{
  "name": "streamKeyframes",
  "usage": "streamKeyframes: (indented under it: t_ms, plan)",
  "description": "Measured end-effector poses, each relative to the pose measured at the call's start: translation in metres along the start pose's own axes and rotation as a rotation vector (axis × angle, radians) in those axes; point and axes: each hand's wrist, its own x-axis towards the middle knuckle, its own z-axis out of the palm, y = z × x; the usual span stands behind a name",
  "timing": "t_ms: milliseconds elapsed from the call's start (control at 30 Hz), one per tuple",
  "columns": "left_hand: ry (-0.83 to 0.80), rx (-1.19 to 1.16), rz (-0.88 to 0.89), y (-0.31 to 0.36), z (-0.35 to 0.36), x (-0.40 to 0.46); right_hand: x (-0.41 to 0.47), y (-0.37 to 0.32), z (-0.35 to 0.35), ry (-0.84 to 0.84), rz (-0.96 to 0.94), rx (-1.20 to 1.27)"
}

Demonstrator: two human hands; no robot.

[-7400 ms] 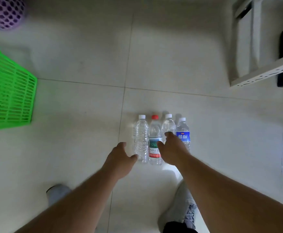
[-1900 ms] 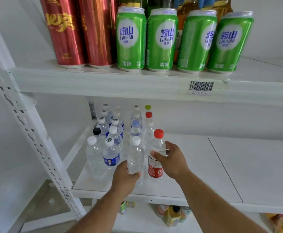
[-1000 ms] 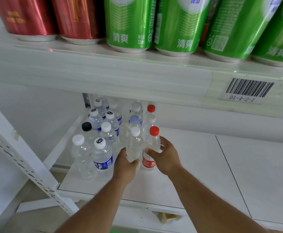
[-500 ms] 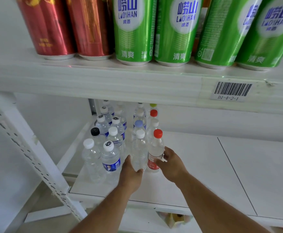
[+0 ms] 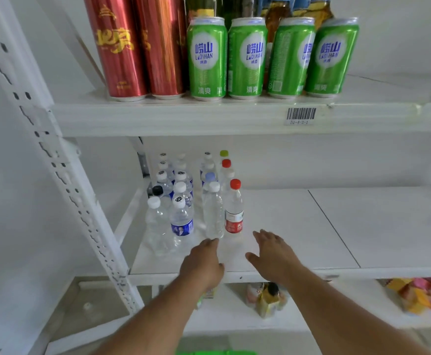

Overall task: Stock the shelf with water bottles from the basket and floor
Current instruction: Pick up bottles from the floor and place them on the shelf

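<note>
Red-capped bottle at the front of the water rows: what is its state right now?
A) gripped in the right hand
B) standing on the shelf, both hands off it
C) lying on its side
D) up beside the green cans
B: the red-capped bottle stands upright on the shelf next to a clear white-capped bottle, while the left hand and right hand hover open in front, holding nothing.

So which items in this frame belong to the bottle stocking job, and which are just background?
Belongs to the job:
- clear unlabelled bottle, front of its row
- red-capped bottle beside it
- other water bottles behind and left
- middle shelf
- left hand and right hand, both empty

Just there:
- green cans
- red cans
- barcode label
- packets on lower shelf
</note>
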Motion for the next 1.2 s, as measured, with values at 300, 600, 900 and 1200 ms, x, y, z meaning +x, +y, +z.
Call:
streamKeyframes:
  t_ms: [300,600,900,1200]
  plan:
    - [-0.008,0.259,0.017,0.043,0.022,-0.067,-0.078,0.032,0.002,-0.015,-0.084,-0.184]
    - [-0.101,0.305,-0.001,0.123,0.089,-0.144,-0.180,0.124,0.019,-0.041,-0.073,-0.088]
    - [-0.248,0.377,0.115,0.192,0.158,-0.213,-0.288,0.192,0.049,-0.133,0.085,-0.084]
    - [-0.355,0.390,0.236,0.209,0.204,-0.264,-0.389,0.221,0.083,-0.142,0.305,-0.046]
